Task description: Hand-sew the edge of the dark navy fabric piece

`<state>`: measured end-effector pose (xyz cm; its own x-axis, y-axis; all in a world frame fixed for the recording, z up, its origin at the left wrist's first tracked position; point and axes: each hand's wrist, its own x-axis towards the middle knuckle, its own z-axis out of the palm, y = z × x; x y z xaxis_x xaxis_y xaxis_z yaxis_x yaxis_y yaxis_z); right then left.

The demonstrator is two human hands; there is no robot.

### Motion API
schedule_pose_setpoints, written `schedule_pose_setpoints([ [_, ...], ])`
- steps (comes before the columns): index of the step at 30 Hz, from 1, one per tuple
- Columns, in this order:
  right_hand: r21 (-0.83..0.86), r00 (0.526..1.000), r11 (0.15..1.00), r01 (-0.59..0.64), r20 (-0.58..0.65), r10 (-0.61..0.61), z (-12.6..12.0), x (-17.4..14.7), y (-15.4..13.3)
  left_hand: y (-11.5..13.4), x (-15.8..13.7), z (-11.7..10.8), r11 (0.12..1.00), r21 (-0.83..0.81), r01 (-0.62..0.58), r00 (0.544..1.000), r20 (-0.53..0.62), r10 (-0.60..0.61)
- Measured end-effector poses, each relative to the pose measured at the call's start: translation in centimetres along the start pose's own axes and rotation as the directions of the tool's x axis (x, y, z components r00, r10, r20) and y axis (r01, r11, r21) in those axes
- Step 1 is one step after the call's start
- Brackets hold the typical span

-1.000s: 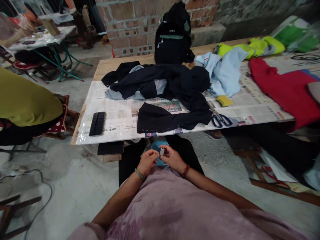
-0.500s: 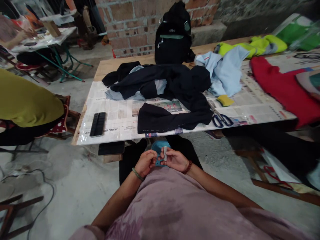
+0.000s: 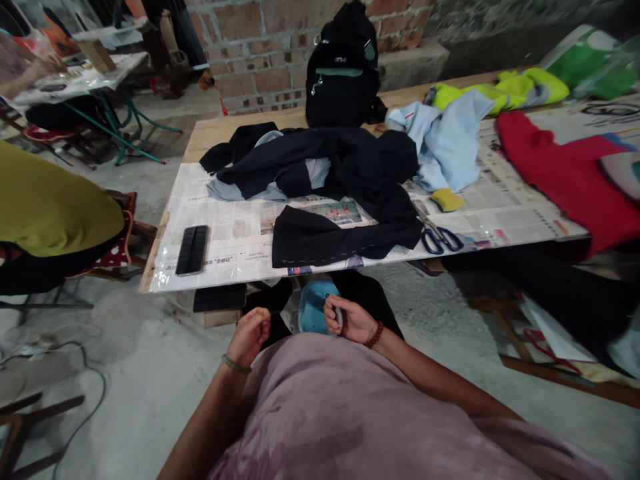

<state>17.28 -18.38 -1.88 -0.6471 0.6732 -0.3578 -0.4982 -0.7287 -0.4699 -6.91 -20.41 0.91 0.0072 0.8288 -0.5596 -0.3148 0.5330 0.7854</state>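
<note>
Black, red and lime

The small cylinder (image 3: 339, 317) is pale grey; the near-black garment (image 3: 345, 241) is edged with white dashes. Scissors (image 3: 441, 243) have navy handles, the high-visibility garment (image 3: 523, 89) is lime with grey, the seat cover (image 3: 125, 247) red with white dots.

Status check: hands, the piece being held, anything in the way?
Left hand closed, contents too small to tell. Right hand curled round small grey cylinder. Hands apart, nothing seen blocking them.

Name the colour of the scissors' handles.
The handles are dark blue, clearest in the head view.
</note>
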Motion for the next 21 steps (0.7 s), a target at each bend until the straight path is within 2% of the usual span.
schedule_pose_setpoints([
  [4,-0.008,1.000,1.000,0.013,0.010,-0.013,0.2,0.1,0.1,0.4,-1.6,-4.0,0.999,0.034,-0.011,0.992,-0.126,0.016],
  [7,-0.047,1.000,0.999,-0.015,0.015,0.016,0.2,0.3,0.3,0.5,-2.7,-6.2,0.999,0.046,-0.022,0.974,-0.226,0.032],
  [11,-0.110,0.998,0.992,-0.058,0.014,0.060,0.2,0.4,0.5,0.8,-3.8,-7.9,0.999,0.037,-0.019,0.946,-0.322,0.030],
  [18,-0.156,0.996,0.984,-0.084,-0.020,0.082,-0.1,0.1,0.5,1.8,-5.3,-10.6,0.998,0.056,-0.032,0.913,-0.404,0.052],
  [21,-0.170,0.995,0.981,-0.098,-0.019,0.096,-0.1,0.1,0.4,1.8,-5.8,-12.2,0.996,0.089,-0.032,0.882,-0.466,0.069],
])
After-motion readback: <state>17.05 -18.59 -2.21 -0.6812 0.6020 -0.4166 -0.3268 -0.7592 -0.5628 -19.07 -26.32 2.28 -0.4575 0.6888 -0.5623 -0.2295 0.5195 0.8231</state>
